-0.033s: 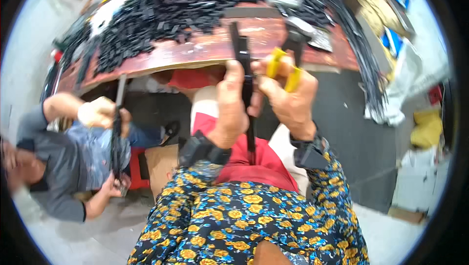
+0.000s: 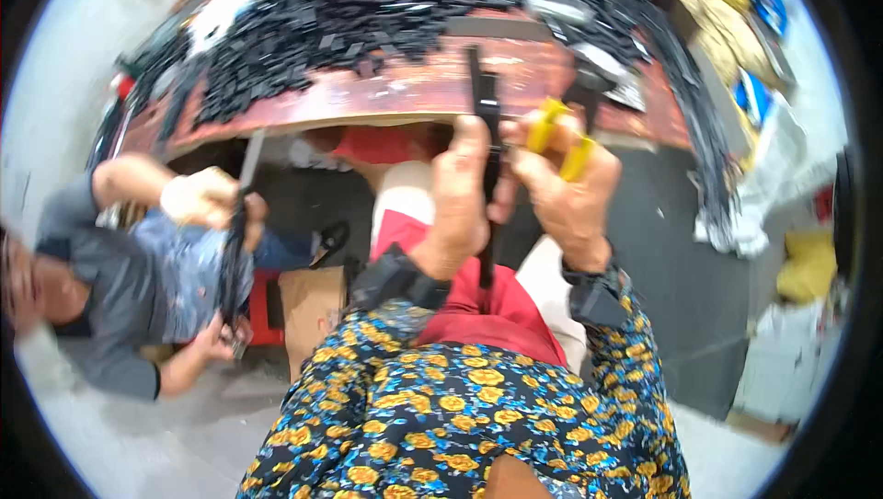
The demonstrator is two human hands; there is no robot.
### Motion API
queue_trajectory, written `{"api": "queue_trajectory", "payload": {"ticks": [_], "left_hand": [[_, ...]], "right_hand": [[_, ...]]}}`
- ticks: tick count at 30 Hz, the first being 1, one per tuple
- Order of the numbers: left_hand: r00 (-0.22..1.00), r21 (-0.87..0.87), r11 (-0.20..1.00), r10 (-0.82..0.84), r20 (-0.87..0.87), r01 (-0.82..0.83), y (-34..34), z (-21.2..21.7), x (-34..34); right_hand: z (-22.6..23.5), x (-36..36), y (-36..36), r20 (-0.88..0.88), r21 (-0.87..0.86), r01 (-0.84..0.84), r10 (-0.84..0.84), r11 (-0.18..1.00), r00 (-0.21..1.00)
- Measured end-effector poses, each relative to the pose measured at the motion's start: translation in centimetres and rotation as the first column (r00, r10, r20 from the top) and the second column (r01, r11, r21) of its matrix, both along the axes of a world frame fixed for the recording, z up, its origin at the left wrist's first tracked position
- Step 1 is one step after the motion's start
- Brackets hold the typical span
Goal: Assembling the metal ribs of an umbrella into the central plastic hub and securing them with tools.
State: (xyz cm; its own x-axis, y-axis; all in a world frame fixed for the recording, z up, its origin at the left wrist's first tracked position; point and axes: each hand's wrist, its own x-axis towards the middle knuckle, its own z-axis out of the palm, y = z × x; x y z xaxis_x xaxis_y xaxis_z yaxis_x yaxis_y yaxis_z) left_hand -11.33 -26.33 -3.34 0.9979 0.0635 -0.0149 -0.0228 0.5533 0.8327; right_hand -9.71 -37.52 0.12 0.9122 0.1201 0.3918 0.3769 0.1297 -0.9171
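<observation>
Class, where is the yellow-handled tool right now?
In the head view, the yellow-handled tool is in the right hand, just right of the black strip.

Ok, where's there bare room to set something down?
A mostly bare strip of the red table runs between its near edge and the heap of black pieces. The dark floor looks largely open between the right hand and white sack. The table's far side is crowded.

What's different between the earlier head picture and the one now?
The table, left hand and right hand appear slightly further right in view, fitting a small head turn. Nothing was visibly taken up or let go: the left hand still grips the black strip, the right hand the yellow-handled tool.
</observation>
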Motion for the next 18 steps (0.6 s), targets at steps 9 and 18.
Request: {"api": "queue_trajectory", "payload": {"ticks": [9,18], "left_hand": [[0.994,0.033,0.999,-0.004,0.108,0.001,1.0,-0.2,-1.0],[0.989,-0.022,1.0,0.017,0.147,-0.014,2.5,0.0,-1.4]], "right_hand": [[-1.4,-0.1,0.7,0.038,-0.07,0.036,-0.033,0.997,0.999],[-1.3,0.1,1.9,0.008,-0.094,0.028,-0.027,0.995,1.0]]}}
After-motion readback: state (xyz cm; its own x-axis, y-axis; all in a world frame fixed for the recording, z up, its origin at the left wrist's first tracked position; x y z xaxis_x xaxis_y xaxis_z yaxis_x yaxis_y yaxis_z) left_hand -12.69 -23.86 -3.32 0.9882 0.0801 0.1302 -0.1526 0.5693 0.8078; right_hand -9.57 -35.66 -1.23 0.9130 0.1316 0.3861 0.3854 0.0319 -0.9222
